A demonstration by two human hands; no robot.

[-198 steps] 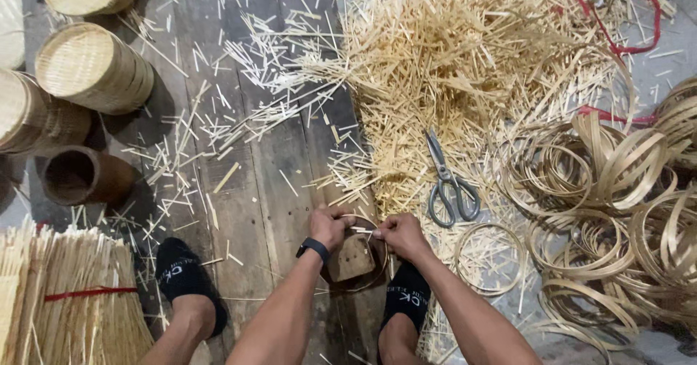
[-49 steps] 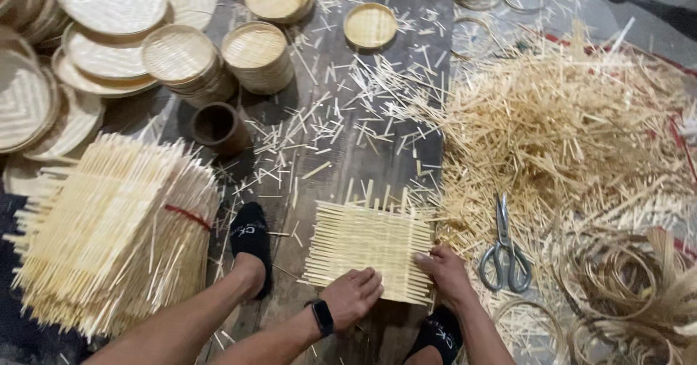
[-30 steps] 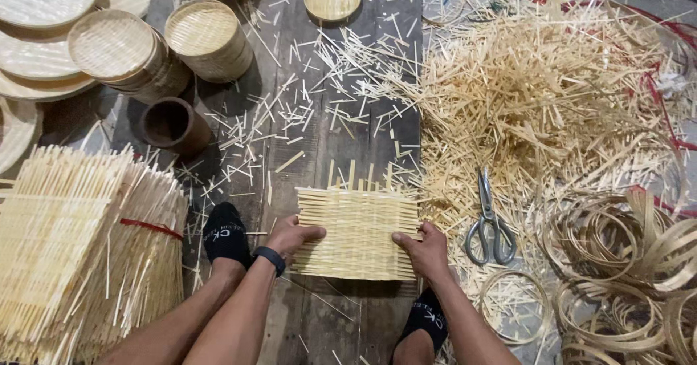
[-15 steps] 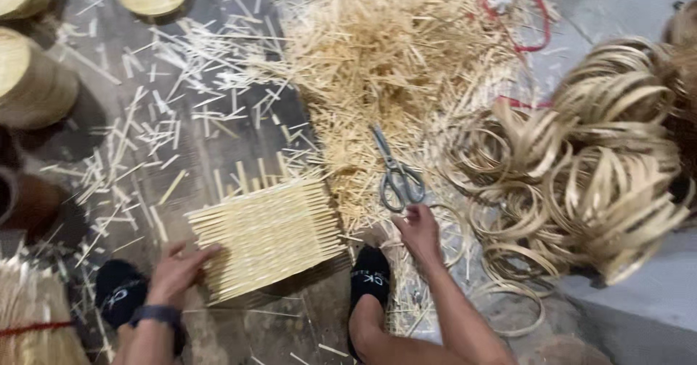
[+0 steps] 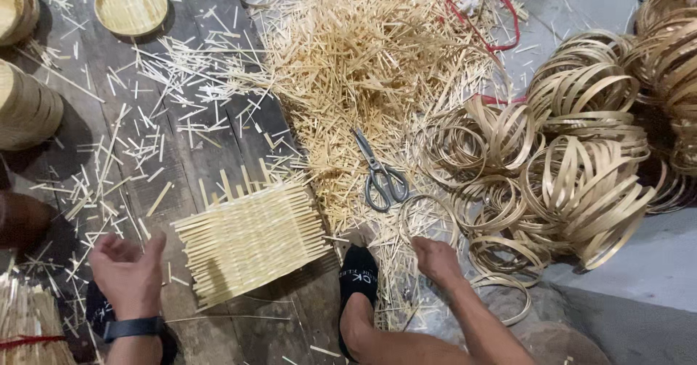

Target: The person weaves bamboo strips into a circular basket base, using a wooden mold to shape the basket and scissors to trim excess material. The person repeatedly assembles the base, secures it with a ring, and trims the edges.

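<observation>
Woven bamboo mat (image 5: 250,238) lying flat, unframed; left hand (image 5: 129,274) loosely open and empty beside it, right hand (image 5: 435,257) fingers curled, touching bamboo ring (image 5: 427,218) near scissors (image 5: 379,172).

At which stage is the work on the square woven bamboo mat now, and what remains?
Done: the square woven bamboo mat lies flat on the dark wooden floor, fully woven, strip ends uneven. In hand: nothing; the right hand reaches toward the thin bamboo ring, the left hand hovers open. Left: ring not yet on the mat, grey metal scissors untouched.
</observation>
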